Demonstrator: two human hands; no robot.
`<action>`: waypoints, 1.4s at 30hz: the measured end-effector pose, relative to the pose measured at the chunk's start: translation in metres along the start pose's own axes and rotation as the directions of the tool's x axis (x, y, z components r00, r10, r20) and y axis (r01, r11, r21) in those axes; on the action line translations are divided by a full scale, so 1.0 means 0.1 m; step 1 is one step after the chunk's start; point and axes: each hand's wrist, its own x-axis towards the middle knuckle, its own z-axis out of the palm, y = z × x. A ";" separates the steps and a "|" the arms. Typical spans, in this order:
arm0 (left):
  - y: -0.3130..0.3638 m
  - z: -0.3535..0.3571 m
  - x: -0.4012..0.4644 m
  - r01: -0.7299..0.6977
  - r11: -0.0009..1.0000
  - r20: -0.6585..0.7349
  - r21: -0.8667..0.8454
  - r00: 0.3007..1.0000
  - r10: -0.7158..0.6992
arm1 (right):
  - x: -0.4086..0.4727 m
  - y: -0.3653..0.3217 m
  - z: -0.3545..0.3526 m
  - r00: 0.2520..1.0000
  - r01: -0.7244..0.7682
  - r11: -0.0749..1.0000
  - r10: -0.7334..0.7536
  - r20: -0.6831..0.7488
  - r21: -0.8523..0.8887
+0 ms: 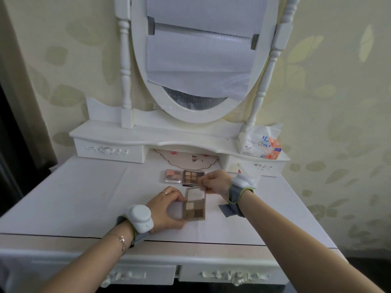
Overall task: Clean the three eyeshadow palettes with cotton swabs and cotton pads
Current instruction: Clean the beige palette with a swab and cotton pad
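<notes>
Three palettes lie on the white surface (84, 193): a pink one (173, 175) and a dark one (193, 177) side by side at the back, a beige one (195, 206) nearer. The left hand (167, 208) grips the beige palette's left edge. The right hand (215, 182), fingers curled, pinches something small above its far end; what it is cannot be told.

white dressing table (84, 197): three palettes (195, 206), tissue pack (261, 144) on shelf.
</notes>
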 end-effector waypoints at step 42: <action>0.06 -0.02 0.00 0.011 1.000 -0.012 -0.001 1.000 -0.011 | -0.43 0.19 0.00 0.902 0.419 0.829 -0.331 0.278 -0.371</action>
